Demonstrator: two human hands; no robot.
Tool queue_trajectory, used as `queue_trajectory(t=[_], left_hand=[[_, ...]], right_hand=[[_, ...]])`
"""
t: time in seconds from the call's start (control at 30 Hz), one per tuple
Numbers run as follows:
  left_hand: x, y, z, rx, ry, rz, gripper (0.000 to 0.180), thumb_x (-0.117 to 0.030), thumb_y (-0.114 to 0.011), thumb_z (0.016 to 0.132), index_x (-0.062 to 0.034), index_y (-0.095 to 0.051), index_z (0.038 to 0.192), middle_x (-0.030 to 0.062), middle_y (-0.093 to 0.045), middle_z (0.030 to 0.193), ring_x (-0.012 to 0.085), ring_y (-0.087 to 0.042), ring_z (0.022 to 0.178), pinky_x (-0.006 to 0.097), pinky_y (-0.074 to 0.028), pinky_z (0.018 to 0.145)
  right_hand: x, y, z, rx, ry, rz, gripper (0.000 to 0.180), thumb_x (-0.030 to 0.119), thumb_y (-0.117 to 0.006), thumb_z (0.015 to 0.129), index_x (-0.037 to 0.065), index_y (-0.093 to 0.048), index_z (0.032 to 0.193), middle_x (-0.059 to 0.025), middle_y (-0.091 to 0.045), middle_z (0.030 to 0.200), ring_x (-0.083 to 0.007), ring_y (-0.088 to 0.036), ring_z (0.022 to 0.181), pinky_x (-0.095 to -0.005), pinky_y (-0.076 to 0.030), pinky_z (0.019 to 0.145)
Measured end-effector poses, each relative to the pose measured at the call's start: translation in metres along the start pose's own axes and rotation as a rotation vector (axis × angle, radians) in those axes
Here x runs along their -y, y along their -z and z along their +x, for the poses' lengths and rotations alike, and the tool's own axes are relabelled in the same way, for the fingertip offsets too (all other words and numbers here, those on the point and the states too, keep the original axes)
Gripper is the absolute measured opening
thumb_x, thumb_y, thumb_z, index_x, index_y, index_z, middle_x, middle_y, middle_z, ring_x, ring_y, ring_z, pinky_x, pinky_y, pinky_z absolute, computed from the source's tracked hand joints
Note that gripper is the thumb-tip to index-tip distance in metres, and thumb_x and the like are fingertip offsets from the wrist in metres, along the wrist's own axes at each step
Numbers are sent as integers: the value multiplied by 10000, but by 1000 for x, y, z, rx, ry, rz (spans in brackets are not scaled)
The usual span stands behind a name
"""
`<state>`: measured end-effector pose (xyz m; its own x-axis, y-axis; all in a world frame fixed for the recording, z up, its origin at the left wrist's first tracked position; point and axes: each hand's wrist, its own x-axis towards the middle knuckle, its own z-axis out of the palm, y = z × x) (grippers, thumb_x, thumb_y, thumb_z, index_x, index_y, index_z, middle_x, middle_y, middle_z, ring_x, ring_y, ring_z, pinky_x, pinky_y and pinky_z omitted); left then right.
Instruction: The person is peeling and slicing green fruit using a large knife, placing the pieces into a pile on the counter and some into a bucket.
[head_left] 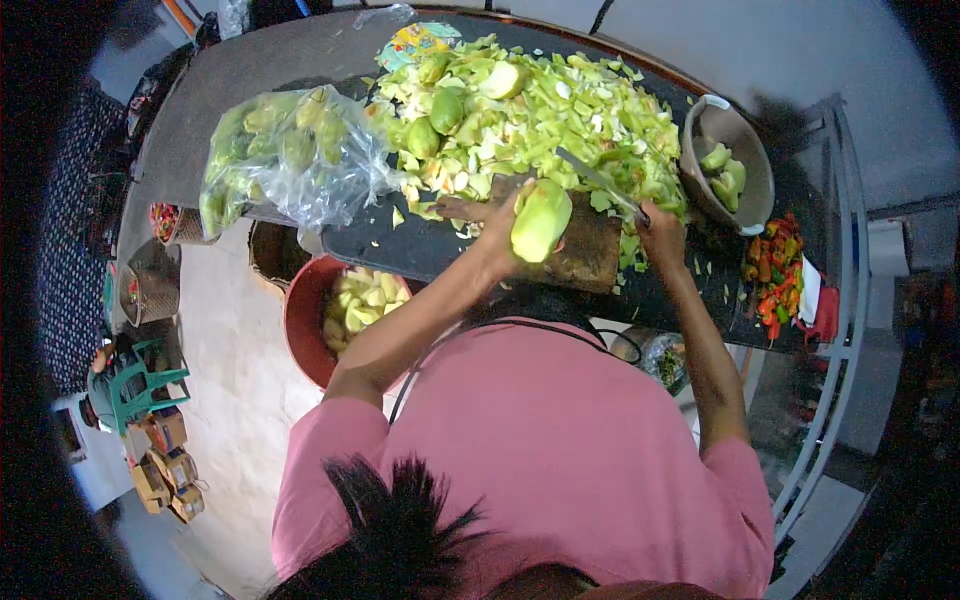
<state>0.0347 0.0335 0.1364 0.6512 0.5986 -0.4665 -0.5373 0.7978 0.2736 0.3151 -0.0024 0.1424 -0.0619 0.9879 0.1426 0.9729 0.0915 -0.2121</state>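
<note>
My left hand (498,238) is closed around a pale green, oblong, partly peeled vegetable (543,222), perhaps a chayote. It is held up over the near edge of the dark table (390,245). My right hand (660,238) grips the handle of a knife (592,174), whose blade points left and away above the peelings. Beneath and between the hands lies a worn wooden board (590,250). Beyond them spreads a large heap of green peelings (600,115). Several whole green vegetables, one of them (423,139), rest on its left part.
A clear plastic bag (345,195) of green vegetables lies to the left. On the right stand a grey basin (757,165) with pale pieces and a pile of red and orange peppers (775,265). Below the table edge, a red bucket (303,325) holds peeled pieces. A metal rail (838,320) runs along the right.
</note>
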Motion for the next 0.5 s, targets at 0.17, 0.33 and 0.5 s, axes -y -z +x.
queue_trajectory(t=[0.17,0.33,0.5], left_hand=[[3,8,11,-26,-11,43,503,-534,-412,903,-116,-546,1148,130,-622,1026,305,-625,860,516,-531,680],[9,5,13,148,-56,-33,506,-528,-472,879,-108,-552,1148,132,-619,1049,316,-622,875,485,-530,717],[8,-16,0,3,-12,-51,506,-526,-507,860,-105,-567,1134,135,-628,1025,290,-627,876,431,-526,754]], right_hand=[[49,27,0,-61,293,112,268,261,-617,795,68,-566,973,-177,-593,759,-370,-589,709,-444,-459,600],[85,42,0,7,384,130,192,202,-580,774,72,-538,908,-160,-596,762,-351,-602,716,-434,-470,607],[95,50,2,-14,399,136,170,219,-531,783,78,-515,875,-160,-593,742,-354,-603,709,-441,-473,606]])
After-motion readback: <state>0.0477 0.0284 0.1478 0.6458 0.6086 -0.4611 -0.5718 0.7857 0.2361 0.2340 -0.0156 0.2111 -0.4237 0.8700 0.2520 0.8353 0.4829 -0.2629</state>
